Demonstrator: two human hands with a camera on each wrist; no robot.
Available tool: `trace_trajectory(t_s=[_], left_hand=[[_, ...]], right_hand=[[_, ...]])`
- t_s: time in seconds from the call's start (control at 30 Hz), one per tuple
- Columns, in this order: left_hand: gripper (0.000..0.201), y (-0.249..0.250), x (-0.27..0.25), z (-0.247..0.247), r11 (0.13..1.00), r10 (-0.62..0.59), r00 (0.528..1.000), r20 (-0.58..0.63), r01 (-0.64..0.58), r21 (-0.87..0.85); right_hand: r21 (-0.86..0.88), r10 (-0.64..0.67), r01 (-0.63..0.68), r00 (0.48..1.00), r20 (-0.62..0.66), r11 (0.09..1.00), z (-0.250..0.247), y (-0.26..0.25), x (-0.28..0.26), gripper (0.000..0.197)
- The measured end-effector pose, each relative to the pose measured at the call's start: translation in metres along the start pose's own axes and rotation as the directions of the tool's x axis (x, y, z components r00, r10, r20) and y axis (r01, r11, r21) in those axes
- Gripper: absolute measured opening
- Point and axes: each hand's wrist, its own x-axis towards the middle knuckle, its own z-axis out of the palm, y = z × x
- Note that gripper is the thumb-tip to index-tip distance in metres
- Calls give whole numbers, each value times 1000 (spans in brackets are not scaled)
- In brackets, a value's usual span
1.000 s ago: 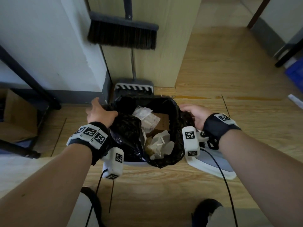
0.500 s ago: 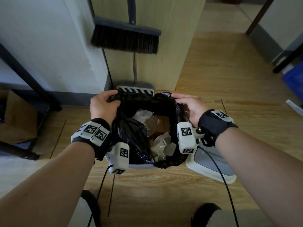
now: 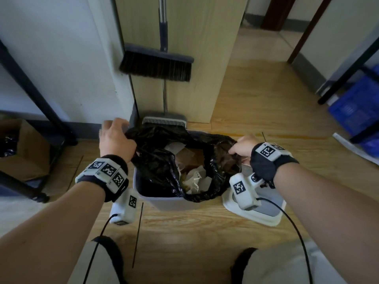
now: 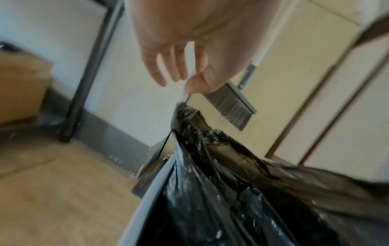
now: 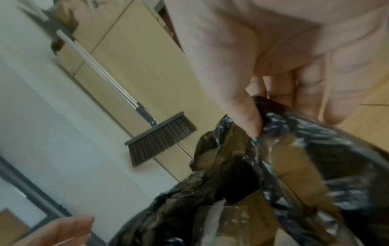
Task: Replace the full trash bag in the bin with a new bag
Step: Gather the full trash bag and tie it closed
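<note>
A white bin (image 3: pixel 170 202) stands on the wooden floor, lined with a black trash bag (image 3: pixel 162 160) full of crumpled paper (image 3: pixel 194 179) and cardboard. My left hand (image 3: pixel 127 134) grips the bag's left rear edge and holds it above the rim. In the left wrist view the bag (image 4: pixel 210 166) rises taut to my left hand (image 4: pixel 187 88), though that picture is blurred. My right hand (image 3: pixel 235 149) pinches the bag's right edge. The right wrist view shows the thumb and fingers of my right hand (image 5: pixel 261 119) closed on the black film (image 5: pixel 294 133).
The bin's white lid (image 3: pixel 264 214) lies on the floor right of the bin. A broom (image 3: pixel 158 66) and dustpan (image 3: pixel 164 120) stand against the cabinet just behind. A cardboard box (image 3: pixel 22 152) sits under a black frame at the left, a blue crate (image 3: pixel 361 107) at the far right.
Both hands went from the bin's side rims to the bag's edges and drew them up and apart, off the rim. My head has pulled back.
</note>
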Motion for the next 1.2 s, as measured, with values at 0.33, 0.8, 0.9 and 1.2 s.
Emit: trace_trajectory(t_s=[0.33,0.8,0.9,1.2], left_hand=[[72,-21,6,22,934,-348,809,473,341,103],[21,42,1,11,697,-299,785,543,568,-438],[27,70,2,-7,662,-231,825,516,522,-538],[24,111,15,-67,858,135,946,296,37,-513]], right_hand=[[605,-116,192,980,-162,773,-9,-33,-14,36],[627,-207,172,978,-18,760,-15,-41,-22,51],[710,-312,295,944,-111,639,-28,-57,-35,42],[651,-489,460,859,-154,603,-40,-82,-57,55]])
